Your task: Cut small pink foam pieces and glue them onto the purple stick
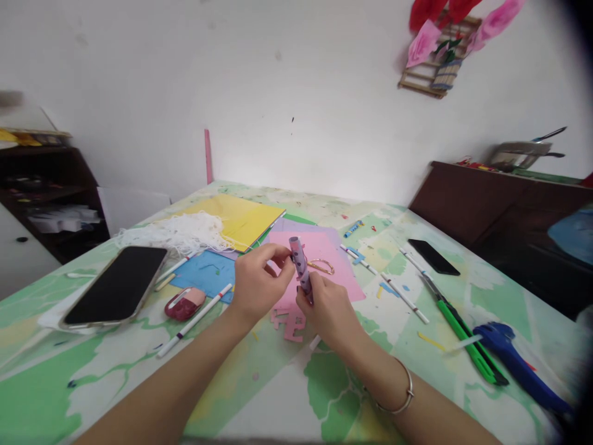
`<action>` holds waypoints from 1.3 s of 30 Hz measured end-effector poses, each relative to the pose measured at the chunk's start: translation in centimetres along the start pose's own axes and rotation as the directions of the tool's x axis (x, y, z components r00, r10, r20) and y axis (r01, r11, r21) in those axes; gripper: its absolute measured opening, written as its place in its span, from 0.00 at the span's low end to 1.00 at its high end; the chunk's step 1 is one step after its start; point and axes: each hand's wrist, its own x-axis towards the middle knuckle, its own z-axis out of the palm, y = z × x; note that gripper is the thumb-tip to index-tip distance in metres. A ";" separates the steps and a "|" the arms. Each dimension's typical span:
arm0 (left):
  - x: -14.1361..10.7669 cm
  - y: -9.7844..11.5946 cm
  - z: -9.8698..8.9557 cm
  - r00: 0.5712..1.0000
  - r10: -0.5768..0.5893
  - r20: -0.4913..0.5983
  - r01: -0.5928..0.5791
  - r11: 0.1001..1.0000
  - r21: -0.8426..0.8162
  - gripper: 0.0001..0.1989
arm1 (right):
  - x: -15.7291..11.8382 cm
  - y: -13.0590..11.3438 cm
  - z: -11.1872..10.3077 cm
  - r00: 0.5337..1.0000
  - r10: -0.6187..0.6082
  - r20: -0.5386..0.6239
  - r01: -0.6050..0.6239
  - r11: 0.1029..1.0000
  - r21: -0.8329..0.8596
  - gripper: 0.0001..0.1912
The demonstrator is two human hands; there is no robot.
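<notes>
A rolled purple paper tube (300, 262) with several dark cut-out spots along it stands tilted in front of me. My right hand (331, 309) is wrapped round its lower end. At its upper left side, the thumb and forefinger of my left hand (262, 278) pinch together against the tube; any small piece between them is hidden. Gold-handled scissors (324, 266) lie just behind the tube on a pink paper sheet (345, 278). Below the hands is a pink paper scrap (293, 324) with notches cut into it.
At left lie a large phone (118, 284), a dark red correction tape (185, 304), white-barrelled pens (194, 321), blue paper (206, 272) and tangled white string (185, 230). A green box cutter (467, 340), a blue glue gun (519, 364) and a black phone (433, 256) are at right.
</notes>
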 end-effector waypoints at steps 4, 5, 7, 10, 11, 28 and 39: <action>0.0 0.0 0.0 1.000 0.027 -0.006 -0.027 0.999 0.019 0.03 | 0.1 0.0 -0.1 1.000 -0.002 0.008 0.002 0.999 -0.032 0.03; 0.0 0.0 0.0 0.999 0.037 -0.008 -0.036 0.999 0.029 0.03 | 0.1 -0.1 -0.1 1.000 -0.003 0.011 0.003 0.999 -0.044 0.03; -0.1 -0.1 0.0 0.999 0.045 -0.012 -0.045 0.998 0.049 0.03 | 0.1 -0.1 -0.2 1.000 -0.004 0.016 0.005 0.998 -0.069 0.03; -0.1 -0.2 0.0 0.999 0.039 -0.021 -0.037 0.996 0.079 0.03 | 0.1 -0.2 -0.4 1.000 -0.003 0.031 0.006 0.995 -0.104 0.03; -0.1 -0.2 0.1 0.999 0.032 -0.022 -0.031 0.996 0.084 0.03 | 0.1 -0.2 -0.4 0.999 -0.002 0.039 0.006 0.994 -0.109 0.03; 0.1 -0.4 0.0 1.000 -0.018 0.004 0.018 0.999 0.030 0.04 | -0.1 -0.5 -0.2 0.994 0.036 0.102 -0.036 0.999 0.000 0.03; 0.0 -0.2 -0.1 0.999 -0.008 0.040 0.008 1.000 -0.006 0.03 | -0.1 -0.3 0.0 0.997 0.030 0.071 -0.036 0.996 0.083 0.03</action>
